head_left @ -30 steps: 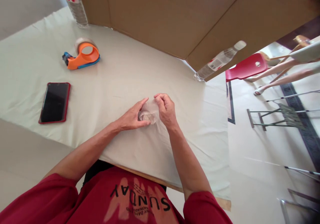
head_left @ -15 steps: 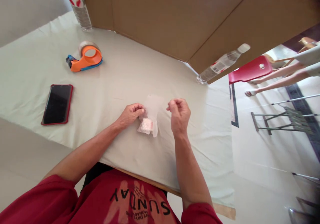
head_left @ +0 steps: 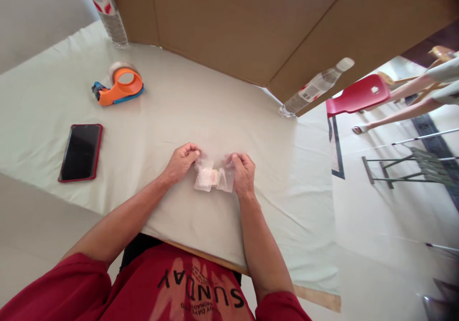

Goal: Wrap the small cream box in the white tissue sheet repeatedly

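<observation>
On the pale cloth in front of me lies a small whitish item (head_left: 215, 177), partly covered by clear bubble wrap (head_left: 225, 180); what kind of item it is I cannot make out. My left hand (head_left: 182, 162) pinches the wrap's upper left edge between thumb and fingers. On the opposite side, my right hand (head_left: 244, 173) is closed on the right edge of the same wrap. The sheet stretches between both hands, with the item nearer the left.
To the left are a phone (head_left: 81, 152) in a red case and an orange tape dispenser (head_left: 124, 87). A cardboard panel (head_left: 222, 29) stands behind, flanked by one bottle (head_left: 109, 17) and another bottle (head_left: 315, 90). Beyond the table's right edge are a red chair (head_left: 362, 94), a folding stool (head_left: 412, 165) and a person's legs (head_left: 401, 103).
My right hand has come down and left onto the bubble wrap and closed on its edge. The wrap is now spread open to the right of the whitish item.
</observation>
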`<action>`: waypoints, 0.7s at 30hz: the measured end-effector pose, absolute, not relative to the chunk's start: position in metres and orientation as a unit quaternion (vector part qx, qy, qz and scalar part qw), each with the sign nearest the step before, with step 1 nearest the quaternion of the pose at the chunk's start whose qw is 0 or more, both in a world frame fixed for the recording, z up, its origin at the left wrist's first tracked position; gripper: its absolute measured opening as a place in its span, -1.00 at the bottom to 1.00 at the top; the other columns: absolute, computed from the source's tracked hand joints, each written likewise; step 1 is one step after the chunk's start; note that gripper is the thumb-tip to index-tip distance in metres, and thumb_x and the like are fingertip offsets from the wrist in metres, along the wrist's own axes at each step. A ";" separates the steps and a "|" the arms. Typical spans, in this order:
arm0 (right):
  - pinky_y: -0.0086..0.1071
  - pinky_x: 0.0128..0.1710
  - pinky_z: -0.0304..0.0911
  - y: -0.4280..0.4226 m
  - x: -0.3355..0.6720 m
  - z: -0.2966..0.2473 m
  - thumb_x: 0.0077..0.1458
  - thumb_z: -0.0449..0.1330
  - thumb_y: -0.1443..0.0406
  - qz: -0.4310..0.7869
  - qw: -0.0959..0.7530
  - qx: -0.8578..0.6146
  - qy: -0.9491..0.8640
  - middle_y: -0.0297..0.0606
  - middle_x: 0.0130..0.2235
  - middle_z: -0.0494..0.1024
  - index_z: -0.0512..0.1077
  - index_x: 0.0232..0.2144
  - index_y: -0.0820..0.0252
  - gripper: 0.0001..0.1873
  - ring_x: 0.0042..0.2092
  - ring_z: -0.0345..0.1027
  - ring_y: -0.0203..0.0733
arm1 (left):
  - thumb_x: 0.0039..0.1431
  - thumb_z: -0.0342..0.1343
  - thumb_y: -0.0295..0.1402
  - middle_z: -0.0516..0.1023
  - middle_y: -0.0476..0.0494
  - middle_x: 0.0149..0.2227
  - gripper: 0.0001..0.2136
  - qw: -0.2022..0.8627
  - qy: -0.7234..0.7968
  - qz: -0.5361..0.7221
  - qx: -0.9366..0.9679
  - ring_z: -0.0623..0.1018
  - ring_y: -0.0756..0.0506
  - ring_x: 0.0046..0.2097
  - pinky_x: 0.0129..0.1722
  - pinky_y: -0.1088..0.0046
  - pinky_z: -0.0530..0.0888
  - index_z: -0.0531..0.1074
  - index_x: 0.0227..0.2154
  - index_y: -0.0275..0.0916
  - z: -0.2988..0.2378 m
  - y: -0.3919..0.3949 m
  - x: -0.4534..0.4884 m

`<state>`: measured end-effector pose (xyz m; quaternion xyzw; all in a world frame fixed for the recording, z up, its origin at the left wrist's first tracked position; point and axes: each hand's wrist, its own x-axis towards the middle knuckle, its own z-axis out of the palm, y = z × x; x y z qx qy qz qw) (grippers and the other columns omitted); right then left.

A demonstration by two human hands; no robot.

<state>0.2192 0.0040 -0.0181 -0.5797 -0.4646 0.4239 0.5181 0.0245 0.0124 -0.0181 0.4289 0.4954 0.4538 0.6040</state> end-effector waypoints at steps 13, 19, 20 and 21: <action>-0.21 -0.39 0.48 0.000 0.211 -0.023 0.06 0.20 -0.10 0.576 0.495 -0.528 -0.380 -0.29 -0.38 0.63 0.30 -0.39 0.06 -0.61 -0.40 0.54 -0.11 | -0.08 0.27 -0.17 0.39 0.04 -0.49 -0.75 0.390 0.549 0.325 0.664 0.36 -0.01 -0.44 -0.42 0.47 0.31 0.39 -0.44 -0.21 -0.002 -0.003 0.023; -0.21 -0.43 0.49 0.001 0.210 -0.023 0.04 0.21 -0.07 0.580 0.515 -0.528 -0.346 -0.29 -0.41 0.63 0.28 -0.40 0.05 -0.63 -0.42 0.55 -0.08 | -0.06 0.08 -0.33 0.31 0.08 -0.60 -0.90 0.456 0.552 0.336 0.612 0.28 0.04 -0.52 -0.50 0.50 0.23 0.33 -0.58 -0.22 -0.001 0.002 0.020; -0.24 -0.46 0.47 0.002 0.212 -0.023 0.03 0.22 -0.05 0.573 0.525 -0.532 -0.336 -0.29 -0.41 0.62 0.28 -0.42 0.06 -0.64 -0.44 0.54 -0.10 | -0.07 0.07 -0.33 0.31 0.08 -0.61 -0.89 0.465 0.553 0.347 0.598 0.27 0.04 -0.53 -0.51 0.51 0.22 0.33 -0.60 -0.22 0.000 0.003 0.018; -0.27 -0.49 0.45 0.003 0.215 -0.024 0.02 0.23 -0.04 0.565 0.534 -0.537 -0.327 -0.30 -0.41 0.62 0.28 -0.44 0.07 -0.64 -0.45 0.53 -0.13 | -0.09 0.07 -0.32 0.31 0.08 -0.62 -0.89 0.474 0.556 0.359 0.580 0.27 0.05 -0.53 -0.52 0.52 0.21 0.33 -0.61 -0.23 0.000 0.005 0.016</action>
